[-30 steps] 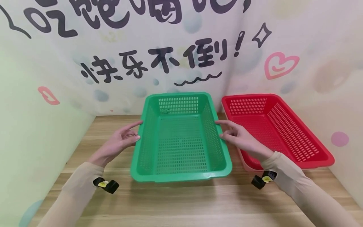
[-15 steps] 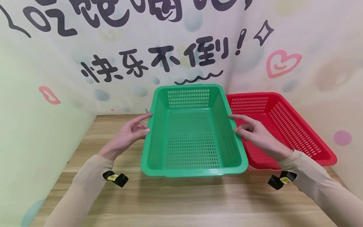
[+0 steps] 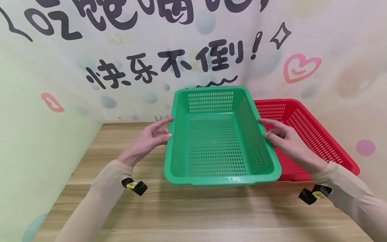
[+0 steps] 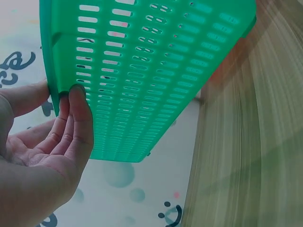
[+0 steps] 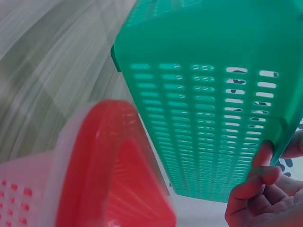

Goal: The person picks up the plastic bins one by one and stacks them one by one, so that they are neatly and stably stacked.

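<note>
An empty green plastic basket [image 3: 213,144] with slotted walls is raised off the wooden table, between both hands. My left hand [image 3: 149,137] pinches its left rim; in the left wrist view, the thumb of that hand [image 4: 57,146] is on one side of the rim and curled fingers on the other, under the lip. On the right rim, my right hand [image 3: 287,141] grips in the same way, and the right wrist view has its fingers [image 5: 258,189] curled under the lip. A red basket [image 3: 320,137] stands at the right, its left part hidden behind the green one.
In the right wrist view, a pale pink-white basket wall [image 5: 28,189] shows close against the red basket's outside. The wood-grain table [image 3: 196,215] meets a printed wall sheet [image 3: 136,101] at the back. Side walls stand left and right.
Both hands have carried the green basket to the right and slightly up, so it now overlaps the red basket in the head view. The red basket has stayed in place.
</note>
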Motion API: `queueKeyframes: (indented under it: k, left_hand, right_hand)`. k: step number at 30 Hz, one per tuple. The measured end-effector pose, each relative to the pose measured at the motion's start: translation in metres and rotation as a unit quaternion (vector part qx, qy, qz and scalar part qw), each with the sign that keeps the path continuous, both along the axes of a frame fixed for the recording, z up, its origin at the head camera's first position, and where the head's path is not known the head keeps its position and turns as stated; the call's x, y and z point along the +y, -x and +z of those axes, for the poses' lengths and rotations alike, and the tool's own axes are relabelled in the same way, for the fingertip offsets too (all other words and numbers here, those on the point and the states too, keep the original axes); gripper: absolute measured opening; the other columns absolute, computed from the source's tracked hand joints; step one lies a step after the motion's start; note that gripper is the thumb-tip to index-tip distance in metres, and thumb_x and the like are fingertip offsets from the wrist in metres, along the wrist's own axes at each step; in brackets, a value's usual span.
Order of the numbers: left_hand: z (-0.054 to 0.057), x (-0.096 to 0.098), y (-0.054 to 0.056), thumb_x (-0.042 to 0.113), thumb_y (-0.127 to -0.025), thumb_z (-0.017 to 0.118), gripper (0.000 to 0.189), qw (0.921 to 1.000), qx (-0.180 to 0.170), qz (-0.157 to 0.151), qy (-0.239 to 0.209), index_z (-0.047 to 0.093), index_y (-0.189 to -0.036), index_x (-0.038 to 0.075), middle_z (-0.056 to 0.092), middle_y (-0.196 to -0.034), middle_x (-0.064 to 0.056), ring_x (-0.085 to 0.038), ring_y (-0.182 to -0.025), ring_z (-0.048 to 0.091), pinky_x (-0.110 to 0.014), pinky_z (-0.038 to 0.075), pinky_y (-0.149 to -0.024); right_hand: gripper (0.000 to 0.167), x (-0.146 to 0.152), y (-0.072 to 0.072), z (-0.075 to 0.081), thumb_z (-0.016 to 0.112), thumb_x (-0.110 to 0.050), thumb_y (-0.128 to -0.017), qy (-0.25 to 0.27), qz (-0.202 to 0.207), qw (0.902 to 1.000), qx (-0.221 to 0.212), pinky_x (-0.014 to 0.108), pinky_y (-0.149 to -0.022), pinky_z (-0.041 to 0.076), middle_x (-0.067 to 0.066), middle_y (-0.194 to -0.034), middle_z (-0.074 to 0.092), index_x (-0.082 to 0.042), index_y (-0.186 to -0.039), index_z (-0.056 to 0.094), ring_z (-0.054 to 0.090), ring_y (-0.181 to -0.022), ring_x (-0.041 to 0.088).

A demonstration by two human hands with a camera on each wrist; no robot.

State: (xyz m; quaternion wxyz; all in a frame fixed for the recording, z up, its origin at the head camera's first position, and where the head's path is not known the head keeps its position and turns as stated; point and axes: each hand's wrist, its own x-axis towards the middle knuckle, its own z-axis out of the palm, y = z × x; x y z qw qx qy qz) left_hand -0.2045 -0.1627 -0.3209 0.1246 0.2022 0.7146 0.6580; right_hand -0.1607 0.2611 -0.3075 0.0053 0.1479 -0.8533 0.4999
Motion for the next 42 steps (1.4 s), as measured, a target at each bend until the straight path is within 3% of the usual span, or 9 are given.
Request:
queueKeyframes:
  k: [10, 20, 32, 37, 42]
  left_hand:
    - [0.004, 0.024, 0.008, 0.001, -0.094, 0.058, 0.059, 0.9998, -0.001, -0.002, -0.021, 0.037, -0.149, 0.008, 0.054, -0.099, -0.009, -0.015, -0.089, 0.058, -0.035, 0.053, -0.085]
    - [0.012, 0.037, 0.013, -0.001, -0.094, 0.057, 0.059, 0.9992, -0.003, -0.006, -0.039, 0.036, -0.149, 0.008, 0.054, -0.097, -0.007, -0.014, -0.087, 0.056, -0.034, 0.053, -0.084]
    - [0.016, 0.054, 0.012, -0.003, -0.094, 0.055, 0.059, 0.9959, -0.022, -0.017, -0.087, 0.036, -0.149, 0.007, 0.053, -0.097, -0.007, -0.015, -0.085, 0.055, -0.03, 0.053, -0.08]
    - [0.012, 0.067, 0.013, -0.006, -0.095, 0.052, 0.058, 0.9909, -0.028, -0.022, -0.13, 0.034, -0.149, 0.003, 0.056, -0.094, -0.006, -0.015, -0.085, 0.059, -0.032, 0.054, -0.082]
    - [0.009, 0.079, 0.012, -0.008, -0.094, 0.05, 0.056, 0.9867, -0.026, -0.019, -0.159, 0.034, -0.148, -0.001, 0.057, -0.089, -0.004, -0.013, -0.084, 0.06, -0.034, 0.054, -0.082]
  right_hand:
    - [0.045, 0.018, -0.005, 0.003, 0.052, -0.016, -0.101, -0.003, -0.03, 0.999, 0.033, 0.025, -0.07, 0.055, 0.001, -0.099, 0.063, -0.013, -0.145, 0.045, 0.061, -0.087, 0.013]
    - [0.05, 0.031, -0.01, 0.004, 0.054, -0.013, -0.099, 0.011, -0.04, 0.9987, 0.027, 0.025, -0.069, 0.056, -0.001, -0.104, 0.061, -0.014, -0.148, 0.041, 0.063, -0.087, 0.012]
    - [0.051, 0.042, -0.017, 0.014, 0.045, -0.021, -0.103, 0.006, -0.045, 0.999, -0.002, 0.03, -0.068, 0.058, -0.006, -0.117, 0.055, -0.021, -0.152, 0.032, 0.067, -0.086, 0.014]
    - [0.05, 0.051, -0.018, 0.014, 0.041, -0.023, -0.105, 0.034, -0.041, 0.9984, -0.021, 0.033, -0.066, 0.058, -0.004, -0.117, 0.056, -0.02, -0.153, 0.03, 0.068, -0.082, 0.02]
    - [0.05, 0.061, -0.016, 0.013, 0.042, -0.019, -0.104, 0.095, -0.026, 0.9942, -0.042, 0.035, -0.061, 0.058, -0.004, -0.117, 0.057, -0.021, -0.153, 0.03, 0.069, -0.079, 0.02]
